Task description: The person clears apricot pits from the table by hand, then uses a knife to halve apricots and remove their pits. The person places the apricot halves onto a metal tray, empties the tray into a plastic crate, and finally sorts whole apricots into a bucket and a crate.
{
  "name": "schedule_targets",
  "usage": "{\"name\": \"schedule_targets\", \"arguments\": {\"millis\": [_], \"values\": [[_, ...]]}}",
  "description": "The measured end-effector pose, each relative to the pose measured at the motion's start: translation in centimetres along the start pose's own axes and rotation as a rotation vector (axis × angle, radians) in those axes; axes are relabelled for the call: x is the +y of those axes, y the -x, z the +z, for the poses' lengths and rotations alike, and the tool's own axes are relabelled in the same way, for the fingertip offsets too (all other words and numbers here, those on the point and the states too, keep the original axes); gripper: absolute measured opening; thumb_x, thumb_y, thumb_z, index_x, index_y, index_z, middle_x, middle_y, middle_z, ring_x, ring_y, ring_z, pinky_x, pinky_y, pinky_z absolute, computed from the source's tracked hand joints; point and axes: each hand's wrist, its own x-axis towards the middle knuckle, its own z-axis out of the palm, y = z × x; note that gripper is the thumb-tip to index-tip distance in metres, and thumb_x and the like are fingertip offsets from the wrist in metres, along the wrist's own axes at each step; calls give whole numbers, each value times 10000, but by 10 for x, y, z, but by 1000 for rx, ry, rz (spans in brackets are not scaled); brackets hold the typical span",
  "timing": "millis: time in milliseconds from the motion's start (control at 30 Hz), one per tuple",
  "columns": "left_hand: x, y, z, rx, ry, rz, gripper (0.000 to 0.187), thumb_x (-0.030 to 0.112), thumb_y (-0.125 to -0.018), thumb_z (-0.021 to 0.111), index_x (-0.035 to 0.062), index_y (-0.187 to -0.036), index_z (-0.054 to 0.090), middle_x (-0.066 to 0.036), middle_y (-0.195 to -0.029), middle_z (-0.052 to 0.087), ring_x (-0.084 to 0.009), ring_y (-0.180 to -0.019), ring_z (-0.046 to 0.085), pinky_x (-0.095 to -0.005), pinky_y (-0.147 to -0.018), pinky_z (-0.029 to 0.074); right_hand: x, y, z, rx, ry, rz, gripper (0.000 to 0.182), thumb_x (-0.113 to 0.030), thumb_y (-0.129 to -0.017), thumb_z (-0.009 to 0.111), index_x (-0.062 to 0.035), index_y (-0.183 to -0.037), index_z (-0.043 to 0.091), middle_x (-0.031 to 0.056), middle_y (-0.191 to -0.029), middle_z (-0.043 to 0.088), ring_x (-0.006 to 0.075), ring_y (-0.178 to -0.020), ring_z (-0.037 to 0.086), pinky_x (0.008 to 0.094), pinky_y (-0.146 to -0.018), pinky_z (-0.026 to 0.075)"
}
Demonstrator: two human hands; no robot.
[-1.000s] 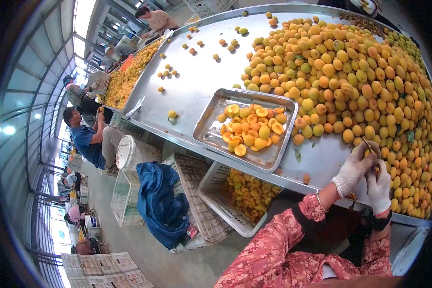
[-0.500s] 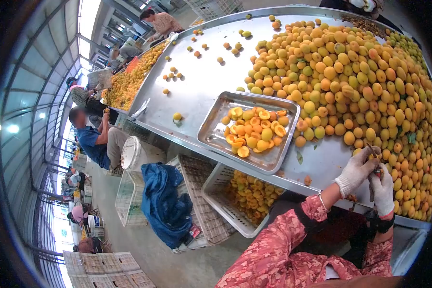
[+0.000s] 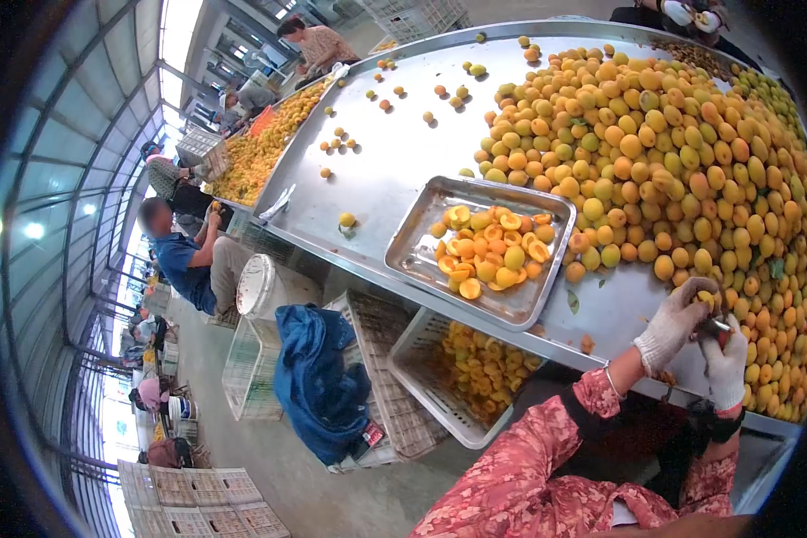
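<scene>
lower right: gloved left hand (image 3: pixel 677 325) pinches a yellow fruit (image 3: pixel 707 298), gloved right hand (image 3: pixel 724 360) grips a small tool (image 3: pixel 718 325); tray (image 3: pixel 407 251) of halved fruit (image 3: pixel 487 251) near center.

The left hand (image 3: pixel 674 325) and right hand (image 3: pixel 726 360) work close together, both in pale gloves (image 3: pixel 655 348) darkened toward the fingers (image 3: pixel 696 292), which are curled inward. The left forearm (image 3: pixel 569 412) slants across, its wrist (image 3: pixel 628 366) bare above a thin bracelet (image 3: pixel 611 380); a dark band (image 3: pixel 714 424) circles the right wrist. Patterned sleeves (image 3: pixel 520 457) cover both arms.
</scene>
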Motion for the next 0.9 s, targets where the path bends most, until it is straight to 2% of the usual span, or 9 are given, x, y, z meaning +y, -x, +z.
{"name": "schedule_targets", "arguments": {"millis": [100,200,300,433,467,600,667,833,900], "values": [[23,10,10,-11,-31,-157,332,102,-942,478,11,-1260,509,-47,-1080,580,-113,-992,542,-273,-901,463,24,-2,-11,110,-59,-21,235,-4,-845,621,33,-1070,570,51,-899,646,114,-822,599,250,-736,491],[-8,4,14,-36,44,-22,365,115,-944,470,5,-1291,497,-43,-1084,577,-113,-984,539,-271,-901,458,16,-2,-14,149,-37,-44,282,7,-837,603,35,-1114,555,52,-943,636,123,-839,599,251,-772,501],[-14,2,10,-102,94,-85,408,109,-942,468,-2,-1334,477,-42,-1085,572,-112,-980,535,-262,-884,462,17,-4,-19,103,-22,-11,271,-10,-845,583,27,-1113,563,48,-924,635,108,-815,592,244,-743,496],[-17,4,13,-139,123,-111,422,102,-947,463,-4,-1355,468,-41,-1079,568,-111,-971,536,-258,-876,465,15,-1,-33,92,-113,133,162,-82,-898,581,11,-1028,607,13,-828,628,65,-710,553,227,-605,442],[-19,6,15,-153,50,-44,426,100,-949,465,-4,-1363,463,-37,-1077,571,-115,-964,544,-265,-873,470,17,-1,-35,104,-125,203,140,-108,-916,584,6,-988,623,-5,-785,618,51,-672,531,221,-562,412],[-16,7,18,-58,-516,121,395,97,-965,468,12,-1351,475,-77,-1009,609,-128,-866,569,-293,-780,494,35,-8,-32,130,-225,108,150,-146,-933,601,0,-927,637,-24,-721,586,50,-616,498,228,-514,375],[-22,5,21,-26,-514,96,363,120,-974,473,15,-1321,493,-81,-963,611,-126,-824,569,-290,-739,494,44,-5,-33,221,-51,86,161,-162,-931,615,-3,-923,639,-20,-702,568,55,-595,489,234,-502,363],[-30,6,25,51,-422,79,298,196,-996,493,16,-1229,538,-59,-843,604,-118,-720,565,-286,-649,492,50,-3,-40,157,-99,104,153,-155,-931,608,-10,-894,640,-32,-704,556,52,-624,476,236,-536,369],[-17,8,25,44,-342,-68,285,207,-997,509,8,-1197,548,-38,-829,589,-111,-724,557,-279,-649,488,54,-3,-34,180,-134,94,148,-149,-928,609,-9,-891,639,-27,-714,565,58,-623,486,238,-542,376]]}}
